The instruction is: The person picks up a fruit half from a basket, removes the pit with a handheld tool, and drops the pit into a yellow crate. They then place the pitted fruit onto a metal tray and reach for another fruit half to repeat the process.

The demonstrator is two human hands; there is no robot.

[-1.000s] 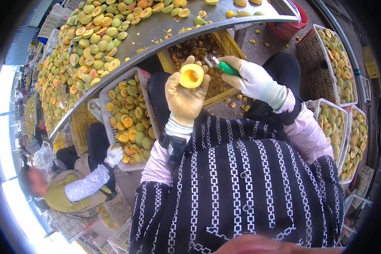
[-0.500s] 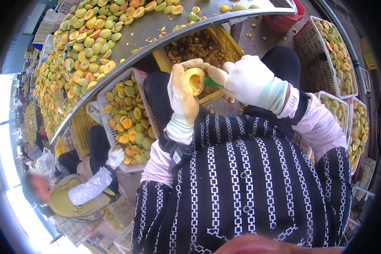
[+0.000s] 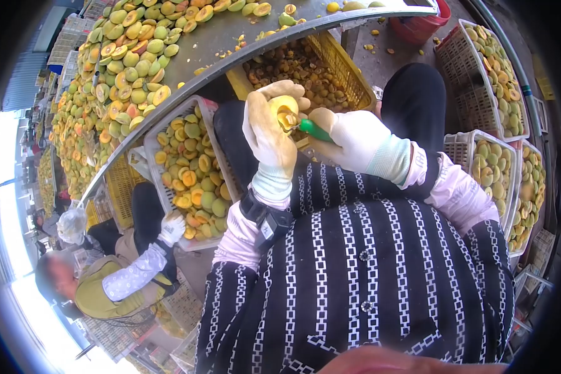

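A halved yellow peach (image 3: 283, 105) rests in my gloved left hand (image 3: 263, 129), whose fingers curl around it with the cut face turned to the right. My gloved right hand (image 3: 363, 138) is closed on a green-handled tool (image 3: 316, 129). The tool's metal tip is at the hollow of the peach, where brownish pit matter shows. Both hands are over the near end of a yellow crate (image 3: 346, 68) filled with brown pits and scraps.
A metal-edged table (image 3: 199, 56) heaped with halved peaches curves ahead. Left stands a white crate (image 3: 229, 177) of peach halves; more filled crates (image 3: 460, 81) line the right. A red bucket (image 3: 421, 25) is beyond. A co-worker (image 3: 124, 280) sits at the left.
My right hand has turned and drawn slightly down and right, so more of the green handle shows. The peach has tilted in my left hand, and the pit area looks more broken up.
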